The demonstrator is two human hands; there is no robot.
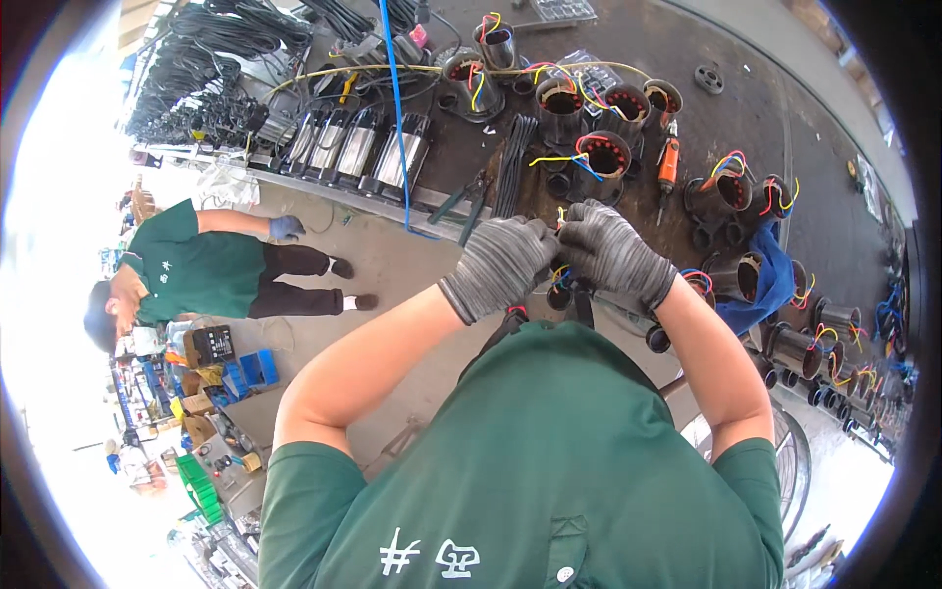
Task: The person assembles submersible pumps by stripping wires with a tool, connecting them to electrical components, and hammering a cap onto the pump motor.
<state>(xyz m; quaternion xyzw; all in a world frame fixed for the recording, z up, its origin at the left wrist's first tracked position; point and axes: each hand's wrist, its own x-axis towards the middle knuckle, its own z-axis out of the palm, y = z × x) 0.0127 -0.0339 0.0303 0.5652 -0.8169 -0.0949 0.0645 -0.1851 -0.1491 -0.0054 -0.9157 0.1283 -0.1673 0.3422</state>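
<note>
My left hand (pixel 502 259) and my right hand (pixel 616 253), both in grey striped gloves, meet at the table's near edge. Their fingers are closed in a pinch around thin wires (pixel 560 218), whose yellowish ends stick up between them. Just below the gloves, coloured wires and part of a dark housing (pixel 558 294) show; the gloves hide most of it. Beyond my hands stands a black cylindrical motor housing (pixel 601 157) with a red-dotted ring inside and yellow, blue and red wires. Pliers with dark handles (pixel 461 207) lie left of my left hand, beside a bundled black cable (pixel 514 165).
An orange electric screwdriver (pixel 668 165) lies beyond my right hand. Several more housings (pixel 721 191) stand around it, with a blue cloth (pixel 763 281) at the right. Silver-bodied pumps (pixel 397 157) line the left edge, near a hanging blue hose (pixel 396 98). A co-worker (pixel 201 260) stands at left.
</note>
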